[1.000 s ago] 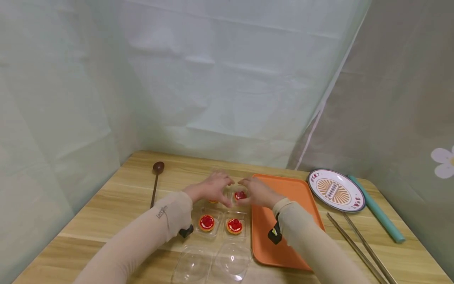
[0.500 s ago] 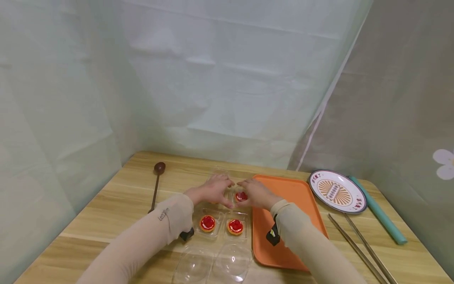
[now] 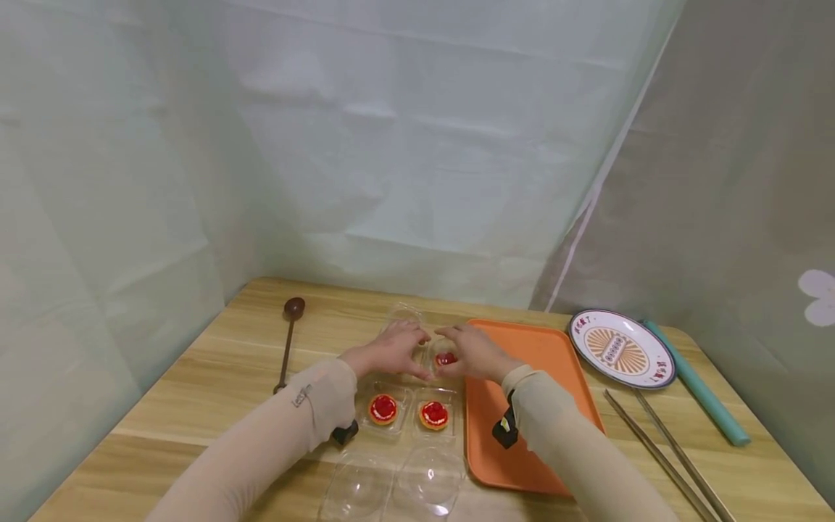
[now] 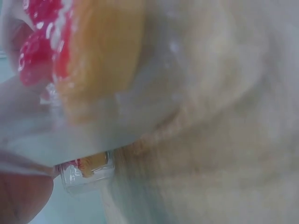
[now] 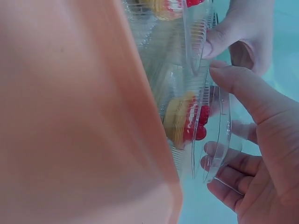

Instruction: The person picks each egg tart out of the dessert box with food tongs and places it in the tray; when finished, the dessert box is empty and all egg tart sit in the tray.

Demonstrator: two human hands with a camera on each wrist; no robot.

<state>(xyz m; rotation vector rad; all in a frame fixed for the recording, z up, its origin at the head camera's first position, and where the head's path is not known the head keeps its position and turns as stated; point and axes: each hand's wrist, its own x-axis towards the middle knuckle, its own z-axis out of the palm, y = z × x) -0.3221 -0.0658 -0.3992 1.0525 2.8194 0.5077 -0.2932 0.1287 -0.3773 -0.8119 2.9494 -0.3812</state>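
On the table (image 3: 196, 391) before you, tarts (image 3: 383, 409) sit in containers (image 3: 451, 400) between the spoon (image 3: 293, 309) on your left and the tray (image 3: 551, 351) on your right, with plate (image 3: 622, 349), tube (image 3: 707, 395) and sticks (image 3: 655, 452) farther right, the sticks nearest you.

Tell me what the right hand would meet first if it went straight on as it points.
The right hand would most likely meet the clear lid it grips, over the far right tart; beyond lies the left hand, though depth is hard to judge.
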